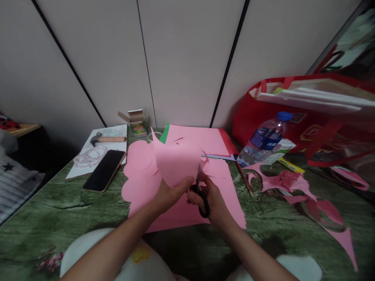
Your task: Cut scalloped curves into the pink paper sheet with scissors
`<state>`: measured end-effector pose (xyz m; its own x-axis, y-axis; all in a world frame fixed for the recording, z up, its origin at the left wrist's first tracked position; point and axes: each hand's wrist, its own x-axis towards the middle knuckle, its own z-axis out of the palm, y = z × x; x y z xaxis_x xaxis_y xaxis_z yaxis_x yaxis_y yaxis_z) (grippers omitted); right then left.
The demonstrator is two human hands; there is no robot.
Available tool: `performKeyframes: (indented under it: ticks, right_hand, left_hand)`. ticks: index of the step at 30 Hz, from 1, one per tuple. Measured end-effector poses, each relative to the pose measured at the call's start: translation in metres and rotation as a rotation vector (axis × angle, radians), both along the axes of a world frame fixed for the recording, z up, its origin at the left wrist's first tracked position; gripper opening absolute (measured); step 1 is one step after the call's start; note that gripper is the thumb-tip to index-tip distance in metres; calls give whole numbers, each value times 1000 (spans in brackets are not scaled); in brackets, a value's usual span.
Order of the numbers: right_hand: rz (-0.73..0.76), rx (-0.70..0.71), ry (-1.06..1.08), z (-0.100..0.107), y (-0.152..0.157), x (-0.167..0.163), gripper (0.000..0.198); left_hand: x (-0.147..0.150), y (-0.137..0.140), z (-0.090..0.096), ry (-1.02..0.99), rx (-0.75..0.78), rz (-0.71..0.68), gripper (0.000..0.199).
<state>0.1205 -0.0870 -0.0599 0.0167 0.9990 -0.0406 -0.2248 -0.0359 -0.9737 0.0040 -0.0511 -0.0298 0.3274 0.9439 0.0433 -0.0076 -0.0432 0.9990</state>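
Head view: a curled sheet of plain pink paper (178, 162) is held raised above a broad stack of flat pink paper sheets (227, 201) on a green, wood-patterned desk (52, 205). Its lower right edge is pinched by the left grip (171, 193), with the thumb laid near the margin; how the fingers are set behind it cannot be told. A pair of black-handled metal scissors (200, 190) is grasped by the right grip (209, 197), its blades pointed upward beside the sheet's right edge. Whether the blades are parted cannot be made out.

Rounded pink paper cut-outs (140, 154) are lying on the left of the stack, and looping pink paper offcuts (295, 183) are strewn well to the right, near a clear plastic bottle with a blue cap (263, 138).

The sheet may be judged very light and springy, firm enough to stand in a curve yet easily creased or torn. It is probably best held by a light pinch at the margin, close to the blades but clear of them. The scissors should be rigid and are best taken by their loops.
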Motion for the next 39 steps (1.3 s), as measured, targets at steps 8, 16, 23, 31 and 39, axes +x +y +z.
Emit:
performKeyframes:
  ticks: [8,16,23,31,39]
  right_hand:
    - [-26,-19,-88,2,2,-1,36]
    - [-25,-73,-130,7,0,0,29]
    - [-26,-65,-98,1,1,1,29]
    - [-26,-52,-81,-1,2,1,25]
    - [-24,-64,-111,2,1,0,27]
  left_hand:
    - [-2,1,0,-23,6,-35,10]
    - [-2,4,-2,-2,22,9,13]
    - [-2,6,-4,3,19,36,13]
    - [-3,6,-4,-17,45,27,14]
    - [-3,9,-8,-49,57,61,13]
